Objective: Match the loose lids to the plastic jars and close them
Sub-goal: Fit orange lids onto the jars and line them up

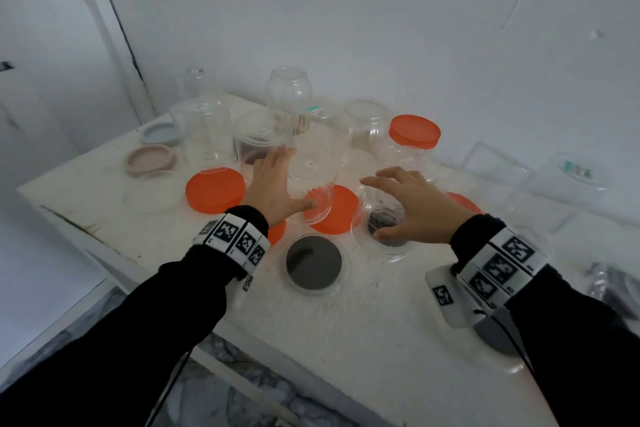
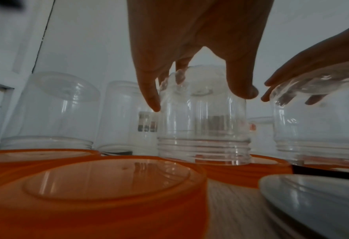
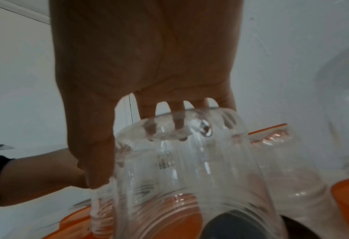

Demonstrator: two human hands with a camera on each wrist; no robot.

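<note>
Both hands are down over upturned clear jars on the white table (image 1: 346,340). The right hand (image 1: 412,201) cups the base of an inverted jar (image 1: 382,218), fingers curled over its far edge and thumb down its near wall; the jar sits tilted over a black lid (image 3: 231,224). The left hand (image 1: 273,184) spreads over a second inverted jar (image 2: 204,122), fingertips (image 2: 153,103) touching its shoulder, mouth resting on an orange lid (image 1: 337,215). Another black lid (image 1: 313,263) lies just nearer than both wrists.

An orange lid (image 1: 462,202) lies mostly hidden behind the right hand (image 1: 414,204).
</note>
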